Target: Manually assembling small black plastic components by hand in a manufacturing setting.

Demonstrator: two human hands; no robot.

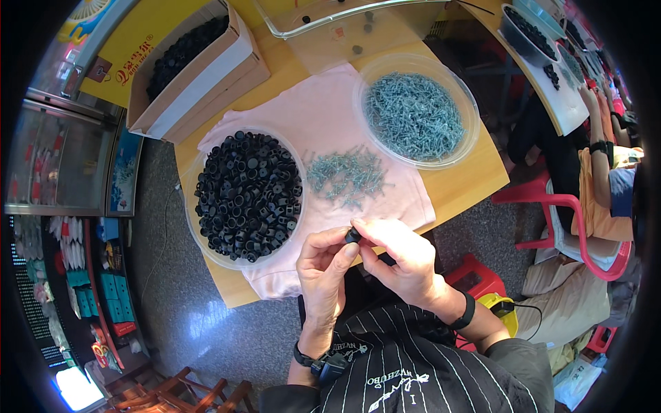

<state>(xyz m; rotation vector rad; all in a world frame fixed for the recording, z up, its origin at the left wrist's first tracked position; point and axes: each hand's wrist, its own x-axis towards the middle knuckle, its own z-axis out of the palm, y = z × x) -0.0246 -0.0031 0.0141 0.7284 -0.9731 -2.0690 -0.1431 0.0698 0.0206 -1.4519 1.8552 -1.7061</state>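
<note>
My left hand pinches a small black plastic cap between thumb and fingers, just past the table's near edge. Against the same cap, my right hand is closed at the fingertips; whether a screw sits between them is too small to see. To the left stands a round clear tub heaped with black caps. Loose silvery screws lie in a pile on the pink cloth, straight ahead of my hands. Farther right, another clear tub holds many more screws.
A cardboard box of black parts stands at the back left. At the far edge lies a clear plastic bin with a few black pieces. Rightward are a pink chair, a red stool and another person's arm by a second table.
</note>
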